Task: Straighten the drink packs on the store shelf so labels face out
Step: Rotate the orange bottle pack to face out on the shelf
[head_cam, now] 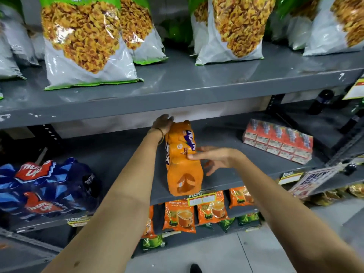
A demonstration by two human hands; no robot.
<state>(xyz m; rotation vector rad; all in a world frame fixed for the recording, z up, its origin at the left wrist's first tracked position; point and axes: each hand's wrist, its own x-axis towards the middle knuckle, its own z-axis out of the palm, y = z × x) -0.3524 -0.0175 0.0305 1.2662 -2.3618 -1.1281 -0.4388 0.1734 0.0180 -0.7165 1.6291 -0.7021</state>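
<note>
Orange shrink-wrapped drink pack (184, 160), centre of the frame, lying end-on across the grey middle shelf (222, 138), so that its purple label runs sideways and faces right rather than toward the aisle. Left hand (163, 124) reaches to the far end of the pack, fingers curled over its back corner in what appears to be a hold. Right hand (211, 157) lies mostly open against the pack's right side, fingertips touching the label area, palm not closed on anything.

Progress, as judged: this pack is mid-turn or about to be turned; its label does not yet face out, so the step is unfinished. Blue cola pack (42, 191), lower left of the frame, sits skewed on the same shelf level, logo upward and angled, and probably needs attention too. Red carton multipack (278, 141), right of centre, stands at a slant well apart from the orange pack; whether it counts as straightened cannot be told.

Surroundings: snack bags (84, 42) line the upper shelf (177, 83); orange tea pouches (180, 215) fill the shelf below. A tilted promotional sign (313, 181) hangs at the right shelf edge. Open shelf surface lies on both sides of the orange pack, so nothing blocks its rotation; the upper shelf's lip sits close above the left hand, limiting lift.
</note>
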